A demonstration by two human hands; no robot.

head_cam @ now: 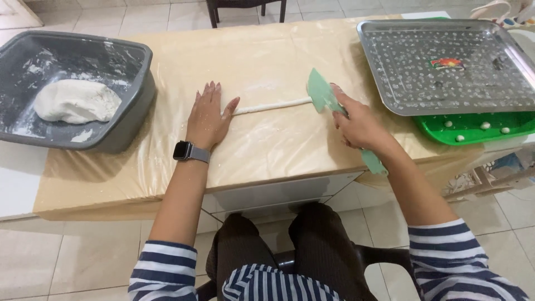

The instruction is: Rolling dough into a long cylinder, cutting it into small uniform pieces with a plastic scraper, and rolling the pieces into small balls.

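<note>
A grey tub point(125, 120) holds a dough lump point(76, 101) (floury), beside a steel tray point(379, 78) over a green tray point(434, 131).

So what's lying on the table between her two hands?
In the head view, a thin white dough rope stretches from the left hand to the green scraper held by the right hand.

Green scraper point(322, 96); white dough rope point(273, 105); grey tub point(125, 106).
</note>
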